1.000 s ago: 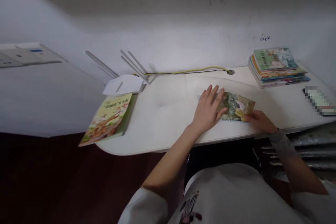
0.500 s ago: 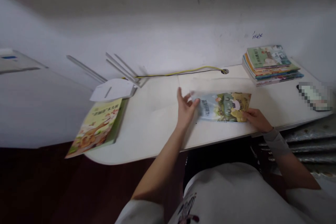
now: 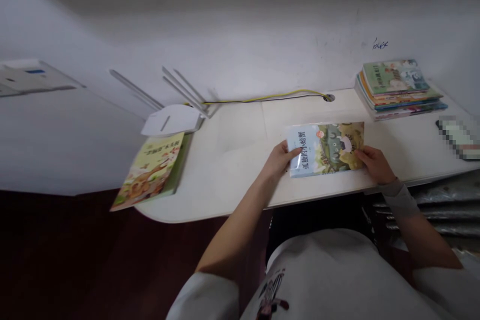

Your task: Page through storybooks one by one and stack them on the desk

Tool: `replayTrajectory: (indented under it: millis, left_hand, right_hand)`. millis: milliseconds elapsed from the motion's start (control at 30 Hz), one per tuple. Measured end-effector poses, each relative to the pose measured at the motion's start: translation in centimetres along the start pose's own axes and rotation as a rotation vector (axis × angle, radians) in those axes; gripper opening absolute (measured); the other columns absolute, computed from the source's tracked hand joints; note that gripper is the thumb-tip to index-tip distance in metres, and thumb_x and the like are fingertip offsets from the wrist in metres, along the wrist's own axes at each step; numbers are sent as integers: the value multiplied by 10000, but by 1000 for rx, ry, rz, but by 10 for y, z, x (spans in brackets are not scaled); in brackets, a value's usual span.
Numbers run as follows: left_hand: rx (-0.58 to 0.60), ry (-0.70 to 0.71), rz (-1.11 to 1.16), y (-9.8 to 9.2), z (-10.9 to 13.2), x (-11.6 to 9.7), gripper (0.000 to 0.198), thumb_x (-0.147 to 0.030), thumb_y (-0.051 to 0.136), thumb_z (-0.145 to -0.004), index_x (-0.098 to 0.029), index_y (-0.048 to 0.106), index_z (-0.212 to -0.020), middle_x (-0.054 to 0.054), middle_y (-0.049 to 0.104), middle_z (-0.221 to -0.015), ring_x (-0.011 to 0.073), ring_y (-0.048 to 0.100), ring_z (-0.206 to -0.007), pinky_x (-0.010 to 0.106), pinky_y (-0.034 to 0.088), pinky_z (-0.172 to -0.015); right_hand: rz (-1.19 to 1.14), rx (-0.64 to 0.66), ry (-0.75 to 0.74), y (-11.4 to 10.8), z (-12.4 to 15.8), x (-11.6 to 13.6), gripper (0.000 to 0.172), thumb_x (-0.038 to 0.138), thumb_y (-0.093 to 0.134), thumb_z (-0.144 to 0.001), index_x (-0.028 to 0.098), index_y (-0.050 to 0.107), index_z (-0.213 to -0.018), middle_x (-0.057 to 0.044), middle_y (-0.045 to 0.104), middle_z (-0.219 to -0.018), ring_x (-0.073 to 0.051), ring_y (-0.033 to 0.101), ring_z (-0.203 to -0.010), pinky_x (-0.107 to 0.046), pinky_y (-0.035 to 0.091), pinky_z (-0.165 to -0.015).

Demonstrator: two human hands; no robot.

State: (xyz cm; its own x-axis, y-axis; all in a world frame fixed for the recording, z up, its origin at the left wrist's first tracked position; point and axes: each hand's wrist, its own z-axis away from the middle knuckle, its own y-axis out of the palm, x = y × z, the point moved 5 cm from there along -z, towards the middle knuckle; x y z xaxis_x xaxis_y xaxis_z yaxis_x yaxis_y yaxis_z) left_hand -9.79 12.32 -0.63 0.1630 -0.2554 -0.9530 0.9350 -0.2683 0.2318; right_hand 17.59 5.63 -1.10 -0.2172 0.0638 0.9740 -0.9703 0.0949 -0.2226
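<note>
A picture book (image 3: 328,147) with a blue, green and brown cover is held sideways over the white desk (image 3: 225,170). My left hand (image 3: 280,157) grips its left edge, thumb on the pale blue part of the cover. At the opposite edge my right hand (image 3: 376,162) pinches the brown corner area, thumb on top. The fingers beneath the book are hidden.
Several books are stacked (image 3: 399,90) at the back right, near a blurred-out phone (image 3: 459,139). On the left, a white router (image 3: 172,120) with antennas stands behind a green book (image 3: 153,170) overhanging the desk edge. A yellow cable (image 3: 262,97) runs along the wall.
My left hand has closed on the book's left edge; before, its fingers were spread there. The book's cover now lies flatter and shows more clearly. The view has shifted slightly.
</note>
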Motion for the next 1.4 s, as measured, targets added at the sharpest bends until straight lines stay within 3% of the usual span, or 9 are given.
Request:
replayTrajectory:
  millis: [133, 267, 400, 467, 567, 733, 867, 1033, 1400]
  left_hand:
    - [-116, -11, -75, -10, 2, 7, 737, -304, 720, -717, -211, 361, -1354, 65, 682, -927, 172, 657, -679, 323, 541, -619]
    - [-293, 139, -609, -13, 6, -2, 881, -229, 615, -789, -219, 88, -1495, 169, 566, -1218, 218, 659, -837, 402, 555, -715]
    - [-351, 401, -1287, 9, 14, -14, 621, -172, 536, -827, -192, 356, -1421, 181, 348, -1481, 329, 430, -1279, 522, 388, -1022]
    - [-245, 418, -1514, 20, 14, -11, 451, -150, 414, -889, -212, 487, -1329, 122, 407, -1467, 310, 367, -1338, 543, 291, -1086]
    - [-137, 378, -1689, 26, 9, -10, 384, -224, 341, -943, -209, 545, -1268, 97, 533, -1369, 303, 384, -1328, 583, 195, -1111]
    - [-327, 223, -1670, 8, -13, -26, 461, -442, 399, -925, -97, 591, -1163, 199, 560, -1282, 348, 430, -1265, 553, 307, -1036]
    - [-428, 79, -1474, -7, -36, -35, 410, -462, 435, -895, -133, 651, -1010, 191, 607, -1169, 330, 543, -1116, 468, 426, -902]
    - [-341, -54, -1238, -9, -56, -33, 274, -366, 478, -867, -166, 623, -986, 130, 672, -1072, 249, 623, -968, 343, 448, -780]
    - [-432, 99, -1612, 4, -47, -41, 331, -227, 305, -931, -123, 531, -1149, 192, 680, -1019, 305, 612, -1027, 444, 359, -894]
  right_hand:
    - [106, -92, -48, -2, -6, 6, 394, 520, 568, -783, 196, 595, -1006, -26, 680, -772, -199, 625, -708, -328, 510, -658]
    - [652, -241, -140, 3, -9, 21, 546, 408, 481, -858, 119, 442, -1319, -70, 658, -761, -244, 608, -726, -383, 483, -704]
    - [1120, -270, -298, 18, -5, 35, 539, 308, 470, -870, 112, 421, -1369, -210, 592, -1157, -322, 534, -1056, -438, 432, -847]
    - [1228, -202, -373, 26, -5, 39, 419, 254, 455, -879, 175, 528, -1284, -182, 550, -1270, -311, 499, -1126, -451, 382, -924]
    - [1269, -49, -381, 28, -16, 39, 295, 236, 428, -896, 214, 649, -1089, -118, 629, -1177, -263, 560, -1025, -434, 351, -941]
    - [1183, -123, -89, -1, -63, 34, 377, 411, 415, -912, 145, 679, -956, -151, 673, -992, -234, 604, -857, -315, 394, -699]
    - [1051, -108, -5, -7, -99, 28, 395, 439, 421, -903, 160, 682, -800, -95, 694, -819, -189, 592, -727, -280, 360, -604]
    - [942, -150, -48, -1, -113, 25, 208, 314, 500, -844, 168, 644, -807, -76, 687, -819, -188, 578, -735, -276, 386, -627]
    - [1124, -218, -204, 46, -110, 31, 253, 96, 326, -893, 97, 503, -1073, -200, 617, -985, -273, 587, -916, -361, 425, -782]
